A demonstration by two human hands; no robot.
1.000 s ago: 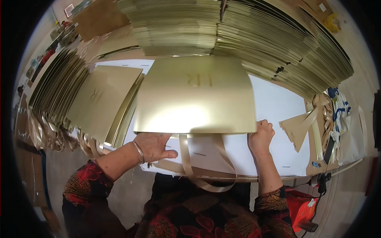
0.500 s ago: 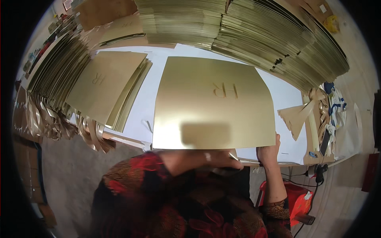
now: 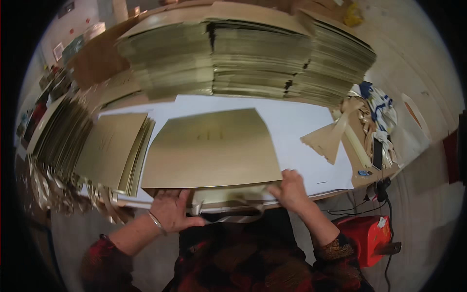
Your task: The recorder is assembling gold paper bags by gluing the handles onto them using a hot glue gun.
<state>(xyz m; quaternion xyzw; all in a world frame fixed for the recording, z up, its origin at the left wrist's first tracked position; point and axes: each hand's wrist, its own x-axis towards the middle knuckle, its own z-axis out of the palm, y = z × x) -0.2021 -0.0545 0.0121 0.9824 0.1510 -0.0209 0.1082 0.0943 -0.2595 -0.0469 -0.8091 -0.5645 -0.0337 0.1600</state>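
A flat gold paper bag (image 3: 211,148) lies on the white table (image 3: 301,124) right in front of me. My left hand (image 3: 172,209) grips its near left corner at the table edge. My right hand (image 3: 290,188) holds the near right corner, fingers curled on the edge. A gold ribbon handle (image 3: 233,218) hangs in a loop between my hands, below the bag's edge. A bracelet circles my left wrist.
A pile of finished gold bags (image 3: 114,148) lies to the left, with ribbons trailing off the edge. Tall stacks of flat gold sheets (image 3: 253,61) line the back. Cardboard scraps (image 3: 326,138), a phone (image 3: 378,152) and cloth sit right. A red box (image 3: 367,236) stands on the floor.
The bag was lifted and tilted toward me half a second ago; now it lies flat on the table with both hands on its near edge. My view has shifted.
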